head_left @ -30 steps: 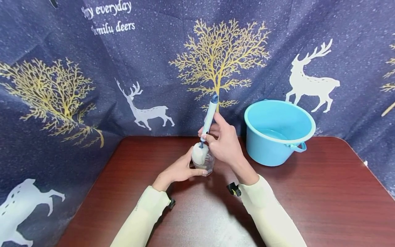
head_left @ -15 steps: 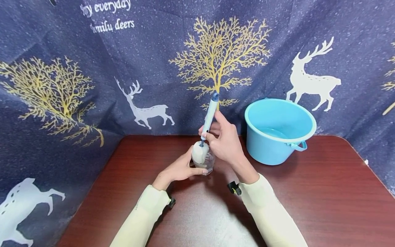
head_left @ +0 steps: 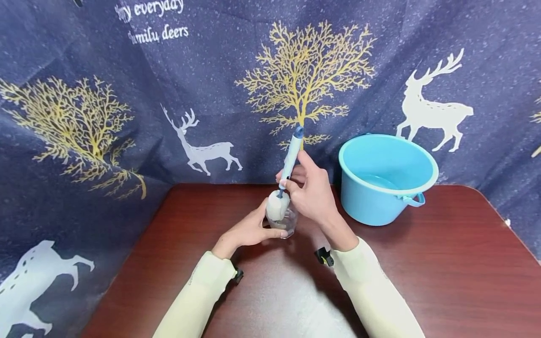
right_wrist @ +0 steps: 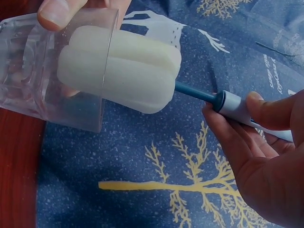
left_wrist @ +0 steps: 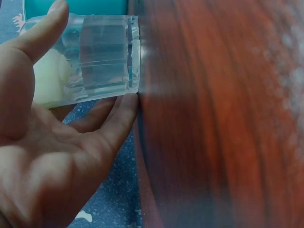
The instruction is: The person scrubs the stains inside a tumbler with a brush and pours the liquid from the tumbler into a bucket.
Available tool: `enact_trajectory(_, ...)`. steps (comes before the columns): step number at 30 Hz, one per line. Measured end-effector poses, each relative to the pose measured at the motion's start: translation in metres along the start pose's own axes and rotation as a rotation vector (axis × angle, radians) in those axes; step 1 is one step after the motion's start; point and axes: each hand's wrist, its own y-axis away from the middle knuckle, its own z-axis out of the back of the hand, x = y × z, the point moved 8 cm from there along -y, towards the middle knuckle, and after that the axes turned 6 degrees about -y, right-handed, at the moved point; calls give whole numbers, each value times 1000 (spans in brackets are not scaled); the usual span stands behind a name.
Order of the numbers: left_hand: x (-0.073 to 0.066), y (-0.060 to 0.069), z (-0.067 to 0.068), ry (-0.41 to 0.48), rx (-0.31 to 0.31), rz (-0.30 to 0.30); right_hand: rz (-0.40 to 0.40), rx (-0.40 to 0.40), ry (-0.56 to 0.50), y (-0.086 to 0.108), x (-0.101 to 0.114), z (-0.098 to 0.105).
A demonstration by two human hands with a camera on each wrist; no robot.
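A clear glass (left_wrist: 104, 57) stands on the table, and my left hand (head_left: 249, 229) holds it with the thumb on one side and fingers on the other. My right hand (head_left: 313, 195) pinches the light blue handle (head_left: 290, 159) of a sponge cup brush. The brush's white sponge head (right_wrist: 118, 69) sits partly inside the glass, its upper part sticking out above the rim. A dark blue stem (right_wrist: 194, 91) joins sponge and handle. In the left wrist view the sponge shows pale through the glass wall, well above the base.
A light blue bucket (head_left: 372, 206) with a side handle stands on the right at the back of the dark red wooden table (head_left: 444, 281). Behind it hangs a navy cloth (head_left: 236, 70) printed with deer and trees.
The whole head view has shifted slightly to the right. Both hands, the glass and the brush keep nearly the same places relative to each other.
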Motion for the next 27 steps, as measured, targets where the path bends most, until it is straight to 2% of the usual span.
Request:
enact_trajectory(6,4,2,2,-45,-2,27,19,-12,30,1,0,0)
enact_trajectory(15,8,2,3,-31,4,47,45,-18,50,1,3,-1)
enact_trajectory(27,3,0,1,-38,-3,5,75,0,101,-1,7,1)
